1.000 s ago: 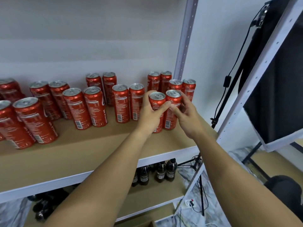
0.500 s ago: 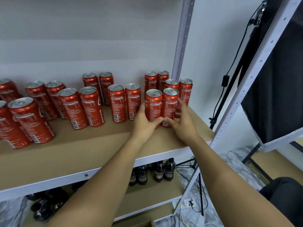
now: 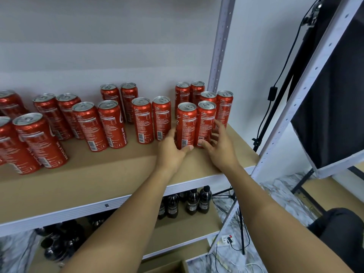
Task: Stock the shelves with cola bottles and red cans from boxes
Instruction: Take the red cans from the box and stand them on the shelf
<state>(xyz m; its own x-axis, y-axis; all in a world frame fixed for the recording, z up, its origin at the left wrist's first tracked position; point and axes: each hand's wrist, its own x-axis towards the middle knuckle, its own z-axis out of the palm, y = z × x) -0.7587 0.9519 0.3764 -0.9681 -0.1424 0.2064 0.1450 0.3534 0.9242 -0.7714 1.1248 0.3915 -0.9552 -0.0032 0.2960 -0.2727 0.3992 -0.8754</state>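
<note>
- Your left hand point(image 3: 171, 149) cups the base of the front-left can point(image 3: 186, 126), thumb curled across its lower front and fingers wrapped round its left side.
- Your right hand point(image 3: 219, 147) sits at the foot of the front-right can point(image 3: 205, 124) with fingers spread and relaxed; the thumb tip touches the can's base, and the fingers reach past its right side. Whether those fingers press the can I cannot tell, since the can hides part of them.
- Both cans stand upright, touching side by side, on the brown upper shelf point(image 3: 98, 184) near its right end.
- Just behind them stand two more pairs of cans, the rearmost pair close to the grey shelf upright point(image 3: 218, 56).
- To the left, further red cans point(image 3: 110, 123) stand in loose pairs along the same shelf, all upright.
- On the lower shelf, dark cola bottles point(image 3: 192, 201) stand in a cluster beneath your forearms, with more at the far left.
- A corner of a cardboard box point(image 3: 169, 267) shows at the bottom edge.
</note>
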